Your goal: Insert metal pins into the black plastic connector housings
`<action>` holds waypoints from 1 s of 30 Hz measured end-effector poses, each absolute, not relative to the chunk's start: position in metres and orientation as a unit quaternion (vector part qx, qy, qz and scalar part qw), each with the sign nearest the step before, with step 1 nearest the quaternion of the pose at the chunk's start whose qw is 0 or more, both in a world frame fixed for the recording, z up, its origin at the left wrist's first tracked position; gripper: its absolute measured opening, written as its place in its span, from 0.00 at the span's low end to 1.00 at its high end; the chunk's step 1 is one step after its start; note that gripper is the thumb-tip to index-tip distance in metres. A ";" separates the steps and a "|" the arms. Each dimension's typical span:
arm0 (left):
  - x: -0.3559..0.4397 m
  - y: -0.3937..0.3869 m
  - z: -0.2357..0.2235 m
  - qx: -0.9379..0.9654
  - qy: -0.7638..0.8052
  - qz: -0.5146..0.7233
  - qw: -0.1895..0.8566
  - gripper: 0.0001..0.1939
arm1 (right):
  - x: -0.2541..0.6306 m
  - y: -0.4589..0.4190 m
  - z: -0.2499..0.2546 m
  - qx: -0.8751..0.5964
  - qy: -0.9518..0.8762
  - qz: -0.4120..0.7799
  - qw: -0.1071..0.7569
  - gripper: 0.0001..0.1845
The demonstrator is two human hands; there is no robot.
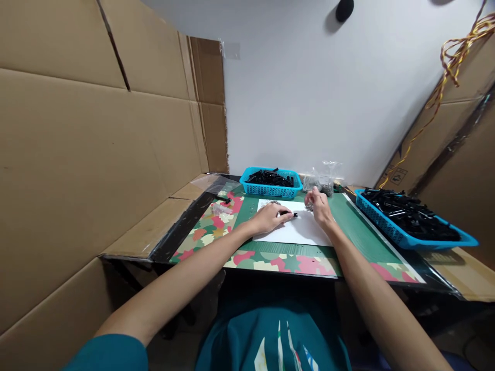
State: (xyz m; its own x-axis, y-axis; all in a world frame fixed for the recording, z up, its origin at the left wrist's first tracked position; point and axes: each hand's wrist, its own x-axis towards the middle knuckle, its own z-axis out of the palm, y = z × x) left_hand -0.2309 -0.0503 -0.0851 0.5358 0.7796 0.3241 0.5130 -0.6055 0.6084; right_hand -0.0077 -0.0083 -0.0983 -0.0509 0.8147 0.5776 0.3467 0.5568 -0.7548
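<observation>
My left hand (268,219) is closed around a small black plastic piece (295,215), whose end sticks out past the fingertips over a white sheet (294,236). What the rest of the piece looks like is hidden by the fingers. To the right, my right hand (317,205) is raised a little, its thumb and fingers pinched together. Anything between those fingertips is too small to make out. Beneath and beside it lies a little pile of small metal parts (309,207). Another pile of tiny metal parts (274,202) rests behind my left hand.
A blue basket (270,191) of black pieces stands at the back. A larger blue basket (402,241), heaped with black parts, sits on the right. Clear plastic bags (323,180) lie against the wall. Cardboard (154,134) walls off the left side.
</observation>
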 end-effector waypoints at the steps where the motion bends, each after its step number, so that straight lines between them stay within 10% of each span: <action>1: -0.230 -0.052 -0.083 0.849 0.378 0.292 0.224 0.21 | -0.007 -0.010 -0.098 -0.424 -0.694 0.230 0.535 0.48; 30: -0.229 -0.046 -0.088 0.878 0.361 0.238 0.205 0.18 | -0.023 -0.007 -0.112 -0.497 -0.666 0.242 0.501 0.46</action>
